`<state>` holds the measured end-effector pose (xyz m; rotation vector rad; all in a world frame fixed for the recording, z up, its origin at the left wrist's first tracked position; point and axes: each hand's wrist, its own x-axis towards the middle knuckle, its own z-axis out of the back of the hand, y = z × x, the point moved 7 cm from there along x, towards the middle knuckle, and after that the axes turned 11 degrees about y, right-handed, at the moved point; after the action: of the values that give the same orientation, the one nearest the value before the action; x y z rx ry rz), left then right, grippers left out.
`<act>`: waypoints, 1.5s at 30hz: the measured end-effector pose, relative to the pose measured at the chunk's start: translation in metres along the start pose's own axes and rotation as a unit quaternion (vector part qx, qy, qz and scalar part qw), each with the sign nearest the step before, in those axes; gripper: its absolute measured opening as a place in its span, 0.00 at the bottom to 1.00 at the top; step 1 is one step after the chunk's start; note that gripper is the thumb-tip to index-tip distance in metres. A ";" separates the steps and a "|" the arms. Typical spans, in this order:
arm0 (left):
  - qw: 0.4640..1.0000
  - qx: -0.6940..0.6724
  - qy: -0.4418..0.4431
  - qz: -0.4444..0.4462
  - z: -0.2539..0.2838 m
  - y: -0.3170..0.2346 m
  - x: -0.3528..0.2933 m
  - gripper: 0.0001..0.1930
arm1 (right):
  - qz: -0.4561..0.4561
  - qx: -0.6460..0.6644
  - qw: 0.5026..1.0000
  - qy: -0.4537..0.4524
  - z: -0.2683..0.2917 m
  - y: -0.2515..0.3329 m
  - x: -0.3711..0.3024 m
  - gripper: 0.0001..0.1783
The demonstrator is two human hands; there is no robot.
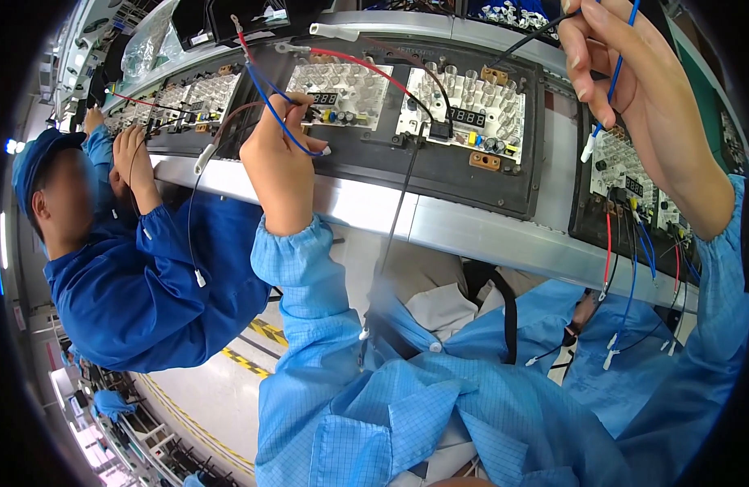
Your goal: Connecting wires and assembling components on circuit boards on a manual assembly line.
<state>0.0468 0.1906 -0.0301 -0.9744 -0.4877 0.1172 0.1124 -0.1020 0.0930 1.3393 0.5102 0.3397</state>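
My left hand (279, 154) is closed around a blue wire (281, 122) over the near edge of a black tray (439, 166) that holds two white circuit boards (464, 109) with small displays. Red, brown and black wires (411, 191) run from these boards, and the black one hangs over the rail. My right hand (634, 81) is raised at the upper right and pinches another blue wire (611, 89) with a white tip, above a further board (626, 174) in the tray to the right.
An aluminium conveyor rail (472, 231) runs across in front of me. At the left a co-worker in a dark blue coat and cap (147, 276) handles wires on a neighbouring tray (180, 105). Yellow-striped floor (236, 357) shows below.
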 end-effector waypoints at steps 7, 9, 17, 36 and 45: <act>1.000 0.002 -0.008 0.016 0.003 -0.004 -0.010 0.06 | -0.014 -0.010 1.000 0.000 -0.007 -0.003 0.000 0.08; 1.000 0.004 -0.009 0.016 0.002 -0.004 -0.013 0.06 | -0.017 -0.014 1.000 -0.001 -0.012 -0.003 0.003 0.09; 1.000 0.013 -0.016 0.015 0.007 -0.006 -0.019 0.06 | -0.032 -0.029 0.999 0.004 -0.018 -0.004 -0.001 0.09; 0.999 -0.024 -0.020 0.008 0.004 0.004 -0.020 0.07 | -0.005 -0.117 0.968 0.223 -0.044 -0.057 0.024 0.14; 0.996 -0.082 0.003 0.025 -0.002 0.003 -0.025 0.15 | -0.047 -0.123 0.964 0.230 -0.038 -0.065 0.028 0.12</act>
<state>0.0257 0.1832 -0.0426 -1.1476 -0.4737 0.1211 0.1122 -0.0689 0.0193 0.9877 0.8856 0.6205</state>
